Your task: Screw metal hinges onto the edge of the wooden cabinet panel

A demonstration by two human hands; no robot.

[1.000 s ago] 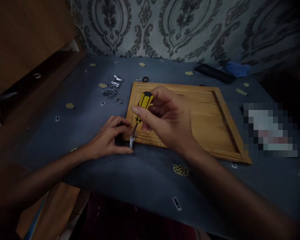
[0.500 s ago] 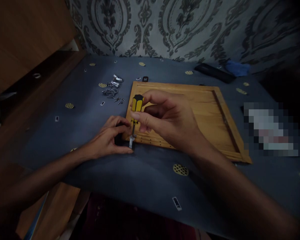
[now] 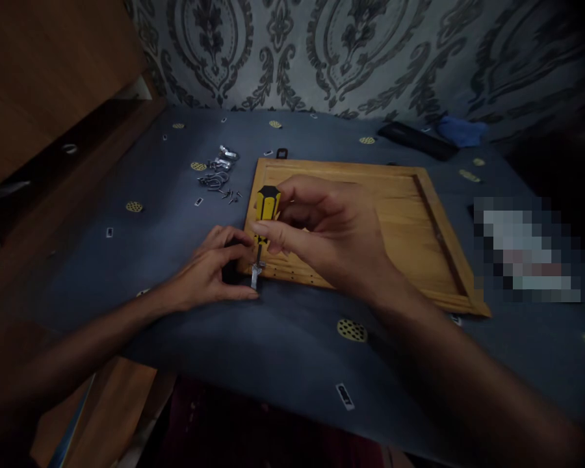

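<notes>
My right hand [image 3: 331,231] is closed round the yellow and black handle of a screwdriver [image 3: 268,203], which stands nearly upright. Its shaft points down at a small metal latch [image 3: 255,275] at the near left corner of a framed wooden panel [image 3: 394,201]. My left hand [image 3: 207,270] curls about that corner, its thumb at the latch's lower end and its fingers by the panel's edge. The exact contact of the left fingertips is partly hidden. A row of small dark holes runs along the panel's near side.
Beyond my left hand lie several metal latches [image 3: 225,159], wire loops [image 3: 214,179] and small screws [image 3: 231,195]. A black case [image 3: 418,141] and a blue cloth [image 3: 462,131] lie at the back right. A blurred-out object [image 3: 526,250] is on the right. The bed-like surface has a dark patterned cover [image 3: 283,351].
The fingers of my right hand have shifted slightly on the screwdriver handle, and the handle looks turned a little. My left hand, the latch and the panel stay in place.
</notes>
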